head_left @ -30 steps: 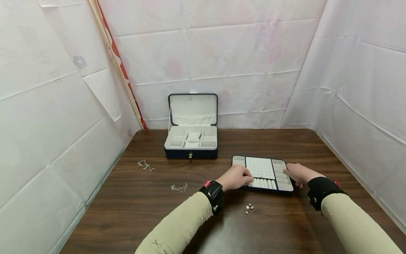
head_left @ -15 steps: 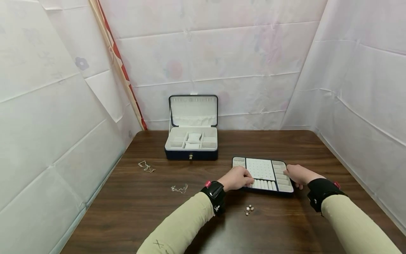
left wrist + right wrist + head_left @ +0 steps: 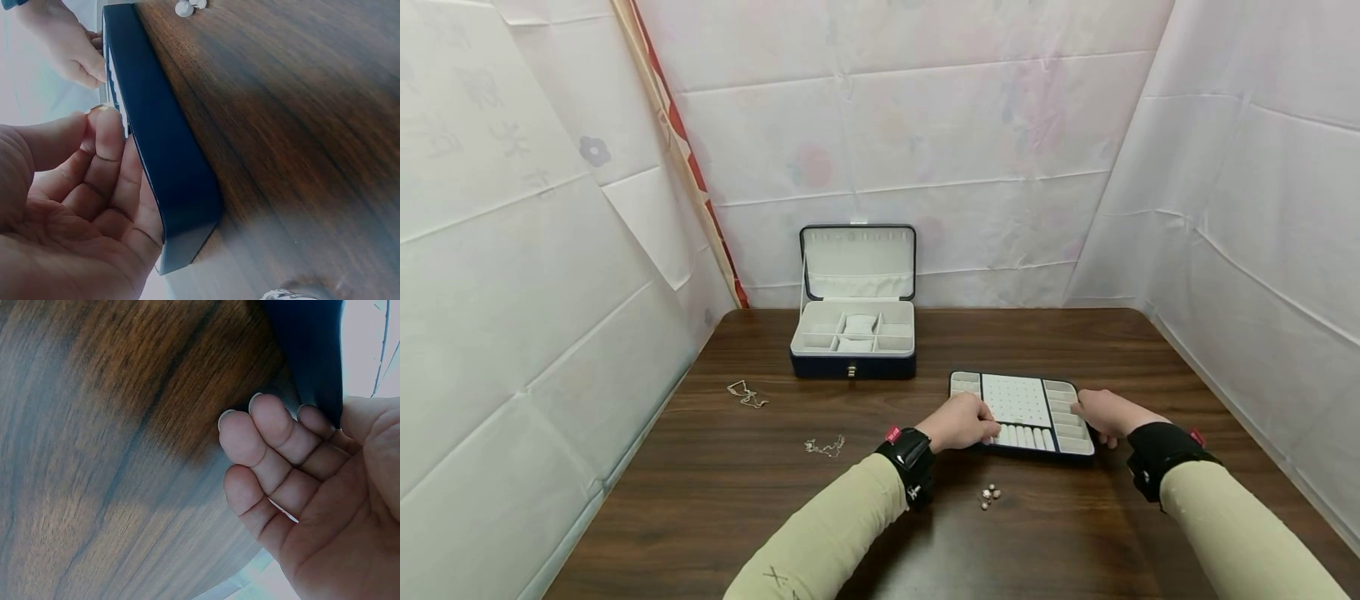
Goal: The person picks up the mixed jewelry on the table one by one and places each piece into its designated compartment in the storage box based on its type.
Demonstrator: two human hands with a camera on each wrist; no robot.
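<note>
A dark blue jewelry tray (image 3: pixel 1013 398) with pale compartments, a dotted earring panel and a row of ring rolls lies on the right of the table. My left hand (image 3: pixel 958 422) is over its front left corner, pinching a small gold ring (image 3: pixel 100 107) between thumb and index finger at the ring rolls (image 3: pixel 1026 437). The other left fingers lie along the tray's blue side. At the right end, my right hand (image 3: pixel 1111 412) grips the tray's edge, thumb on the rim and fingers curled low beside the outer wall (image 3: pixel 312 356).
A jewelry box (image 3: pixel 853 365) stands with its lid up at the back, two small cushions inside. Two thin chains, one farther back (image 3: pixel 747 394) and one nearer (image 3: pixel 825 447), lie on the left. Several pearl-like earrings (image 3: pixel 989 494) lie before the tray. White sheets hang around the table.
The head view has tilted very slightly. Both hands stay in almost the same place on the tray, and nothing else has moved.
</note>
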